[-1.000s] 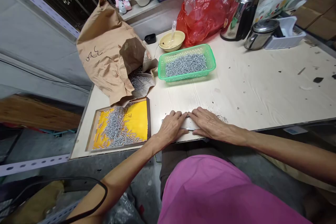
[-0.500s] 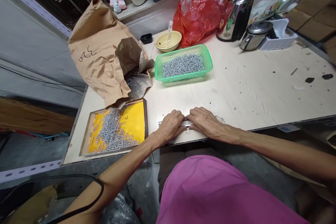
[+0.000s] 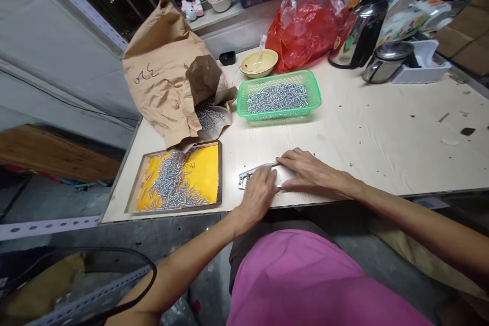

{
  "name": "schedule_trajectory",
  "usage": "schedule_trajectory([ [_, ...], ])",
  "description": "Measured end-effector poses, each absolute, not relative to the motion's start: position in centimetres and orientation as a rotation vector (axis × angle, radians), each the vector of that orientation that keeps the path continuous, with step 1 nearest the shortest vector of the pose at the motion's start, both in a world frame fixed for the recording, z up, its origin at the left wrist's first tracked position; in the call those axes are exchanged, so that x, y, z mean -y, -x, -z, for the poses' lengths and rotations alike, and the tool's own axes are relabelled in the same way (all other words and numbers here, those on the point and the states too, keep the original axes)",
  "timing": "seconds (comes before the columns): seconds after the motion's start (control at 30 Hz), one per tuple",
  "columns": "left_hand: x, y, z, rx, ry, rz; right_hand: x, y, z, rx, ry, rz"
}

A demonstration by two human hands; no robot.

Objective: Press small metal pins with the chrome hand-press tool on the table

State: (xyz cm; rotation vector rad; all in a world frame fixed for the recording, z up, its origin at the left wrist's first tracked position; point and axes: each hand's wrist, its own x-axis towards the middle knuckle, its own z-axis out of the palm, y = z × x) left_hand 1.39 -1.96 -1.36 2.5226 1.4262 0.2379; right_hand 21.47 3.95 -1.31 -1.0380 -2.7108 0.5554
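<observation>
Work appears to be mid-course: the metal device (image 3: 244, 181) lies near the front edge of the counter (image 3: 344, 132), its two bars parted towards 3 o'clock, with a spring visible at its 9 o'clock end. The left hand (image 3: 260, 188) covers the device's middle, fingers curled down; how closed its grip is cannot be told. The right hand (image 3: 307, 169) sits at 3 o'clock, its grip partly spread, apparently with thumb on the near bar's end and fingers on the far one's. Loose metal pins (image 3: 168, 178) lie in the tray (image 3: 206, 173) at 9 o'clock, in the green basket (image 3: 314, 89) at 12 and in the mouth of the paper bag (image 3: 160, 76) at 10. No finished piece is identifiable, so the remaining quantity cannot be established. Anything beneath the left palm is concealed; the bag's inner contents are mostly hidden.
</observation>
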Motion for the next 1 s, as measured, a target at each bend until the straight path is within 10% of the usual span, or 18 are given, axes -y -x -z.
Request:
schedule_trajectory([
  [0.5,7.0,-3.3,4.0,-1.347,-2.394,-0.579,-7.9,-18.3,1.7,2.68,1.168,-0.191],
  [1.0,8.3,-3.1,5.9,-1.359,-2.279,-0.443,-2.7,-7.6,3.0,2.974,-0.044,-0.236],
])
